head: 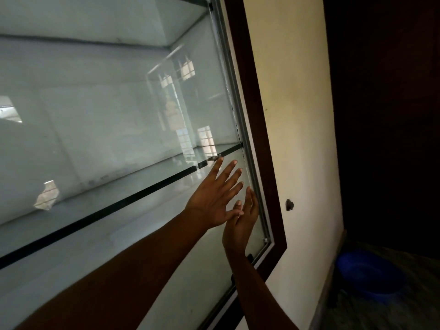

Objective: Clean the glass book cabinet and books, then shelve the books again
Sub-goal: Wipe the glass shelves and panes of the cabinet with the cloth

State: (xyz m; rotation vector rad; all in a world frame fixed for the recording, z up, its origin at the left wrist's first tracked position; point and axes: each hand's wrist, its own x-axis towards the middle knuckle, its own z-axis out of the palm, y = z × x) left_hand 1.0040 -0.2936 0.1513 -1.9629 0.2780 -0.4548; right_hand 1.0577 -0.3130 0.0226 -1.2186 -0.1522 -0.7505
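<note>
2 bare hands, left hand [210,206] and right hand [241,225], fingers spread wide and empty, against the glass cabinet door [107,115] at centre frame; cream wall [297,115] right, blue basin [367,272] lower right.

Wall-set glass book cabinet [259,129], dark-framed, glass panel closed, glass shelves [133,196] bare.

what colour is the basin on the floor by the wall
Blue. The basin sits in shadow at lower right of the head view, the only view.
</note>
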